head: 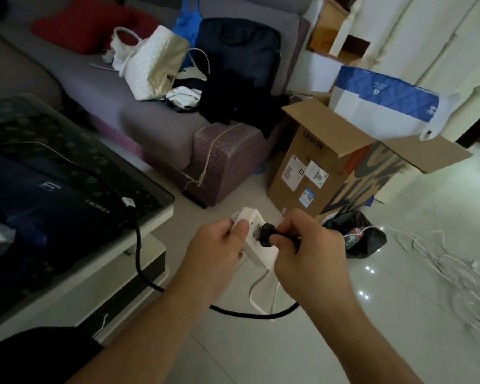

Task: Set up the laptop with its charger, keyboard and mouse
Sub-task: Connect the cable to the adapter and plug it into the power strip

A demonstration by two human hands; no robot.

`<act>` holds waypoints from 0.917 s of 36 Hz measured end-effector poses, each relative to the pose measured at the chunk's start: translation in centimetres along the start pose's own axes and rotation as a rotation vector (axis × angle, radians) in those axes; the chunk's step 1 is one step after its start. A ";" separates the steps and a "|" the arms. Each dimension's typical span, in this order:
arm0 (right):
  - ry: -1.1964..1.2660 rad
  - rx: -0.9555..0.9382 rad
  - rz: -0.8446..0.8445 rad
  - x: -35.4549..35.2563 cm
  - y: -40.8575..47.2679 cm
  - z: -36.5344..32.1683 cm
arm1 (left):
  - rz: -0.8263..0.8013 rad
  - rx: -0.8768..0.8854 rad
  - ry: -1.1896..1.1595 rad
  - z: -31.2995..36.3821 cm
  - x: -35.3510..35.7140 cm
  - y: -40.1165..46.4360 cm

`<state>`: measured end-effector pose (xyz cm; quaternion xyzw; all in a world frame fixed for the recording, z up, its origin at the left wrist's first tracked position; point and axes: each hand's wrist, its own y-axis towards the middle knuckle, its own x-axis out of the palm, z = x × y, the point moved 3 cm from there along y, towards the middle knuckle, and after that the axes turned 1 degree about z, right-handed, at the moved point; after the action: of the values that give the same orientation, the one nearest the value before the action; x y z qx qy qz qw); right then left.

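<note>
Above the floor (pixel 399 314), mid-frame: black plug (pixel 268 233), pinched in the right hand (pixel 311 250), fingers clenched round its body, prongs at the face of a white power strip (pixel 257 236); whether the prongs are fully seated cannot be told.
Left hand (pixel 219 245): grasps the strip's near end, thumb on its face.
Black cable (pixel 139 245): runs from the plug down in a loop over the floor, up the edge of the table (pixel 139 228), to a white-tipped fitting (pixel 128 202) on the glass top.
White cord (pixel 257 289): hangs from the strip's lower end to the floor.
Table: glass-topped, left of the hands, corner just beside the left hand; dark items lie on it, one with pale lettering, not identifiable.
Sofa (pixel 150 117): beyond the table; carries a red cushion (pixel 86 26), a white tote (pixel 153 65), a dark bag (pixel 241 48), heaped clothing.
Carton (pixel 330 167): marked LEGION, flaps open, right of the sofa arm, just beyond the hands; a blue-and-white bag (pixel 383 106) stands in it.
Black sack (pixel 360 239): on the floor, just beside the right hand.
White wires (pixel 455 273): tangled on the floor, far right.
Open room: bare glossy tile between the arms and to the lower right.
</note>
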<state>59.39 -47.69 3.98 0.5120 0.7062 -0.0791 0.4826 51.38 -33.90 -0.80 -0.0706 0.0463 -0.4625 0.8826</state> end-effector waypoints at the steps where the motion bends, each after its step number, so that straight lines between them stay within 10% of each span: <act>1: -0.012 -0.019 0.019 0.1 -0.1 -0.1 | 0.016 0.018 0.039 -0.1 0.1 0.0; 33: 0.098 -0.183 0.059 1.9 -1.3 -0.6 | 0.109 0.036 0.056 -1.5 -0.2 -0.3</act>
<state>57.93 -46.67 2.37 0.4895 0.7178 0.0253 0.4944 50.76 -34.01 -2.19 -0.0392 0.0666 -0.4164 0.9059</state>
